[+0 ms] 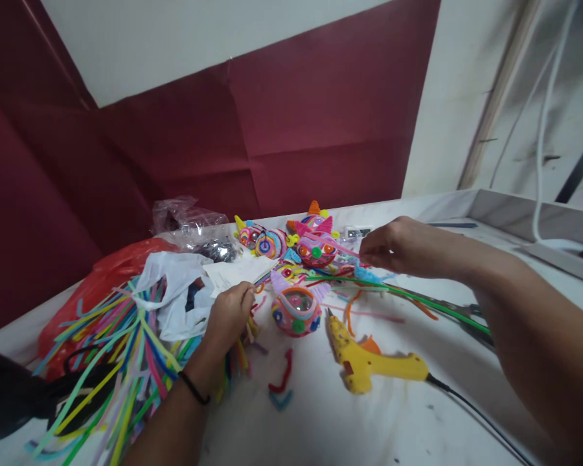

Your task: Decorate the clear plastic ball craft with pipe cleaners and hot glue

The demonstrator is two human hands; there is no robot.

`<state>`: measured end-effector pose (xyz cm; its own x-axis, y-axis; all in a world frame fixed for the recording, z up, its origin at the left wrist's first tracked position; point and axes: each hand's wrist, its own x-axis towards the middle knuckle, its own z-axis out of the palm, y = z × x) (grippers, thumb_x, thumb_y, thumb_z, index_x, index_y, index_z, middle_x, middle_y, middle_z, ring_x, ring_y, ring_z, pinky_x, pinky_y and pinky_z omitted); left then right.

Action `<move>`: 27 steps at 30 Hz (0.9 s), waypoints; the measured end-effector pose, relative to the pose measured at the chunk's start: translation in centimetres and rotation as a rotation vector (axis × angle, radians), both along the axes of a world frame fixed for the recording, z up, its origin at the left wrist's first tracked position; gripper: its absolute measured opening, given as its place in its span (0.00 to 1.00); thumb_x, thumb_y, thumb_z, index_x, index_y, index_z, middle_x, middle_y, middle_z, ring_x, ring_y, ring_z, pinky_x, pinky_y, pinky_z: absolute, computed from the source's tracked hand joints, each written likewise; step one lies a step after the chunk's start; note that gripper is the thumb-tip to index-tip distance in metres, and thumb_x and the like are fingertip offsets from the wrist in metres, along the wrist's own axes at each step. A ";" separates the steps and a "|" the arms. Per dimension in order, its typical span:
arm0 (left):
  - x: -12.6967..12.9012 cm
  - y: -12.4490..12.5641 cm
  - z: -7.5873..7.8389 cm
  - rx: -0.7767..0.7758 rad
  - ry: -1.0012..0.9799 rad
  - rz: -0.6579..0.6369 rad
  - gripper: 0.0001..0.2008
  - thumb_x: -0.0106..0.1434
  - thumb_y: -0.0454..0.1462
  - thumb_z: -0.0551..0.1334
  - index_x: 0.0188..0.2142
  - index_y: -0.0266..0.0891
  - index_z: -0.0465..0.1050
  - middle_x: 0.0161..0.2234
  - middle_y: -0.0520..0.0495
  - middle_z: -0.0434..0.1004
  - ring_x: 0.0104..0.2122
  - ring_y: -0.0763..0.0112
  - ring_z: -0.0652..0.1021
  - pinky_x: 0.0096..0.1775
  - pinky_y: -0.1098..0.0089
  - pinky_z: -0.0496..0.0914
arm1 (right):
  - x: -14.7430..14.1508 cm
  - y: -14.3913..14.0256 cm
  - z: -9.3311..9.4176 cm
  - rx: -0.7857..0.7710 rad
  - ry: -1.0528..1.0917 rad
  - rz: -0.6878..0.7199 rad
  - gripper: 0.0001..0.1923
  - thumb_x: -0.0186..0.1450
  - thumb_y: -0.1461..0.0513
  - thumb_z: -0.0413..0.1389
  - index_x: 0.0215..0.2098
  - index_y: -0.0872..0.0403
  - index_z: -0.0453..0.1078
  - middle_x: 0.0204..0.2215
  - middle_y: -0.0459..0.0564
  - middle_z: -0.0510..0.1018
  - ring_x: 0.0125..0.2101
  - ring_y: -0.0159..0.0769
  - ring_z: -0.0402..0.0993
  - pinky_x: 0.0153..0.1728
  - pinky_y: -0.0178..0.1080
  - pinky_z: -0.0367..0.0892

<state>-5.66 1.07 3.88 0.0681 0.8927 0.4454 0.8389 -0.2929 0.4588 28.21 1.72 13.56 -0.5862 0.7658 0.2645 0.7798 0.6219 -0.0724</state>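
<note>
Our right hand [398,249] reaches toward the far edge of the desk [369,414], fingers pinched on one end of a pink pipe cleaner [331,245]. That pipe cleaner runs almost level from our fingertips leftward across the pink cat face [315,251], so its long axis lies roughly parallel to the far edge, free end pointing left. Our left hand [229,317] sits nearer the middle of the desk, fingers curled into a loose fist at the top of a bundle of pipe cleaners [121,349] that fans out toward the near left corner; we cannot tell exactly which strands it grips.

To do this well, we judge that we should keep the pinch close to the pipe cleaner's end and draw it along its own length, so it slides clear of the cat face instead of dragging it. The left hand is best kept planted on the bundle so the loose strands do not shift.

Just right of the left hand sits a pink woven bowl [295,312], and beside that a yellow glue gun [369,359] lies flat, nozzle pointing toward the far edge, cord trailing to the near right corner. More bright faces [265,241] crowd the far edge, with a white plastic bag [175,291] and a red bag [102,272] to their left.
</note>
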 end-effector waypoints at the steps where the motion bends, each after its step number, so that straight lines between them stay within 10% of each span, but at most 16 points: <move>1: 0.0 0.0 0.0 -0.001 0.001 0.000 0.12 0.63 0.42 0.53 0.27 0.44 0.72 0.22 0.50 0.76 0.26 0.63 0.77 0.32 0.67 0.67 | -0.1 0.0 0.0 -0.007 -0.004 -0.003 0.14 0.64 0.63 0.50 0.21 0.51 0.71 0.18 0.44 0.73 0.19 0.30 0.61 0.26 0.36 0.56; 15: 1.3 -0.9 1.1 -0.086 -0.433 -0.200 0.08 0.52 0.39 0.66 0.32 0.39 0.77 0.26 0.49 0.81 0.23 0.69 0.77 0.26 0.71 0.72 | -0.1 0.0 0.2 -0.016 -0.010 -0.034 0.15 0.63 0.64 0.50 0.20 0.52 0.69 0.15 0.44 0.70 0.18 0.30 0.58 0.24 0.34 0.55; 21: 4.7 -5.0 3.3 -0.186 -0.233 -0.653 0.09 0.61 0.39 0.64 0.26 0.42 0.80 0.26 0.47 0.81 0.28 0.69 0.78 0.33 0.72 0.69 | 0.5 -0.2 0.7 -0.049 0.012 -0.110 0.14 0.63 0.66 0.51 0.22 0.53 0.72 0.17 0.44 0.72 0.19 0.30 0.63 0.25 0.34 0.56; 27: 5.5 -6.1 2.6 -0.545 -0.118 -0.567 0.03 0.58 0.37 0.64 0.29 0.41 0.74 0.20 0.55 0.70 0.22 0.75 0.68 0.26 0.74 0.59 | 0.6 -0.4 0.8 -0.031 0.026 -0.095 0.14 0.63 0.68 0.51 0.21 0.54 0.70 0.19 0.46 0.73 0.20 0.29 0.62 0.25 0.34 0.55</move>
<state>-0.16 -5.08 6.43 0.5569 0.8305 -0.0114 0.5659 -0.3693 0.7372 28.85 1.31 14.38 -0.5037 0.8256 0.2543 0.8328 0.5423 -0.1113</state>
